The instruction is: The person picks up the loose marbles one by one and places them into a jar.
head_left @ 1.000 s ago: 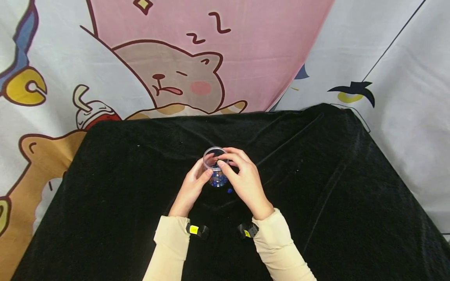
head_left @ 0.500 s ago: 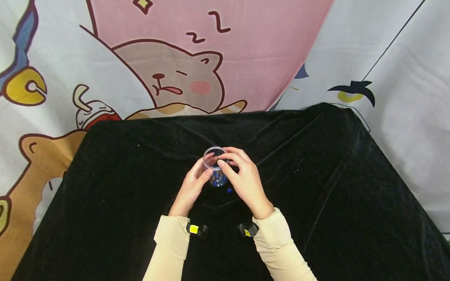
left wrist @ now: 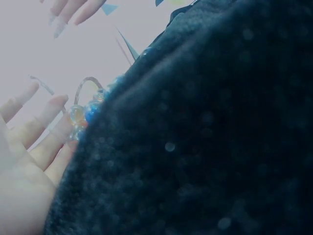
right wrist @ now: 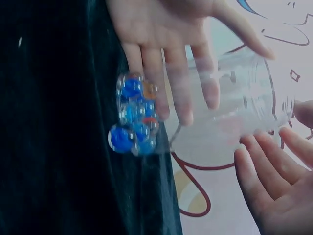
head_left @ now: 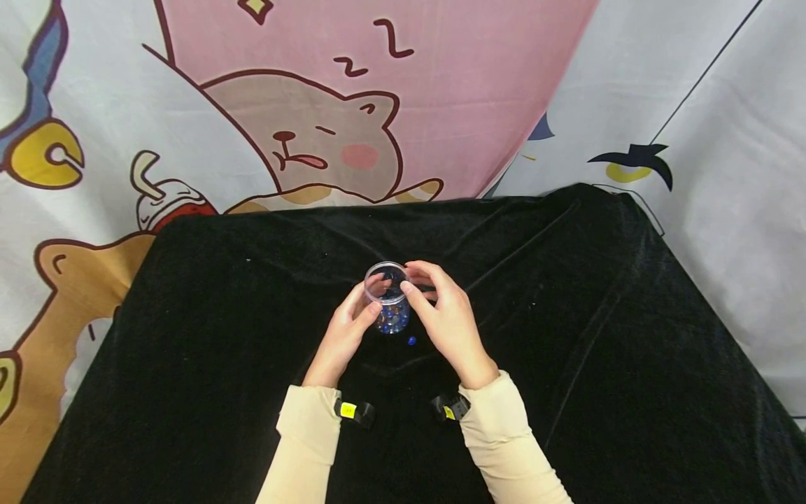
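A clear jar (head_left: 392,309) stands uncovered on the black cloth, with blue, orange and clear marbles (head_left: 394,322) in its bottom. My left hand (head_left: 343,332) grips it from the left, thumb in front and fingers around the back. On the opposite side is my right hand (head_left: 448,318), its thumb tip right at the rim. Nothing shows between the right hand's loosely extended fingers (right wrist: 266,169) in the right wrist view. One loose blue marble (head_left: 412,341) lies in front of the jar. The left wrist view catches only blurred marbles (left wrist: 90,113) beside the left fingers.
Black velvety cloth (head_left: 220,350) covers the table and has several wrinkles. Behind it hangs a printed curtain (head_left: 491,91) with cartoon animals. Each wrist wears a black strap with a yellow tag (head_left: 348,410).
My right hand has drawn back a little to the right, off the jar's mouth, and its thumb and fingers have parted. The left hand and jar stay in place.
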Demonstrator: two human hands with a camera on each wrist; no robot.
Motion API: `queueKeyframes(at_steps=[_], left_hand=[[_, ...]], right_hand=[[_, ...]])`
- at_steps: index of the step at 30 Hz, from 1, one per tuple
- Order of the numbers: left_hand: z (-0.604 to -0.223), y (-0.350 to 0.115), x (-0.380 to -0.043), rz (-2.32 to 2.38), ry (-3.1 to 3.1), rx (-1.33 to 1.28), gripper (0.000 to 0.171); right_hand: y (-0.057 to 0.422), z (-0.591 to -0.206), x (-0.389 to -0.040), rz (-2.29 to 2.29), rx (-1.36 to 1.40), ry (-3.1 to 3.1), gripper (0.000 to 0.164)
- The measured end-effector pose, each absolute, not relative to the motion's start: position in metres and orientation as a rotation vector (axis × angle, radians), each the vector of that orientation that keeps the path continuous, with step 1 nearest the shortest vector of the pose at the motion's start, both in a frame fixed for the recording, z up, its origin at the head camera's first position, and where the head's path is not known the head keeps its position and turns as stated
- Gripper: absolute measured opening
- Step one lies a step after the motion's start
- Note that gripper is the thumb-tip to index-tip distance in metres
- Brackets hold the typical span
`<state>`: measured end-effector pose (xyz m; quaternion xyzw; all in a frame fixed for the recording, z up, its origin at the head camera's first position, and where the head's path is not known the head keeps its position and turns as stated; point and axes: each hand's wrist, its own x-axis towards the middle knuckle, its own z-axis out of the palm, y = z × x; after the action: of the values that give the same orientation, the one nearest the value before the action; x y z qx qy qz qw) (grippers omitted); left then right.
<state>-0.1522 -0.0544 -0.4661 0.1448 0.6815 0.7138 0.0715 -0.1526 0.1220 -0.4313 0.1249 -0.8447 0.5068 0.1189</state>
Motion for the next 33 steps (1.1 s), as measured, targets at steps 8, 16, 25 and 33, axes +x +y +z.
queueKeyframes(at_steps=[8, 16, 25, 33], left_hand=[[-0.478, -0.055, -0.157, 2.17, 2.021, 0.442, 0.044], [-0.492, -0.056, -0.162, 2.156, 2.056, 0.443, 0.044], [-0.474, -0.055, -0.156, 2.172, 2.021, 0.476, 0.043], [-0.487, -0.057, -0.161, 2.166, 2.044, 0.486, 0.044]], right_hand=[[0.134, -0.429, -0.153, 1.396, 0.332, -2.559, 0.023], [0.142, -0.434, -0.156, 1.227, 0.39, -2.737, 0.012], [0.145, -0.438, -0.158, 1.12, 0.434, -2.85, 0.015], [0.143, -0.443, -0.156, 1.074, 0.496, -3.022, 0.011]])
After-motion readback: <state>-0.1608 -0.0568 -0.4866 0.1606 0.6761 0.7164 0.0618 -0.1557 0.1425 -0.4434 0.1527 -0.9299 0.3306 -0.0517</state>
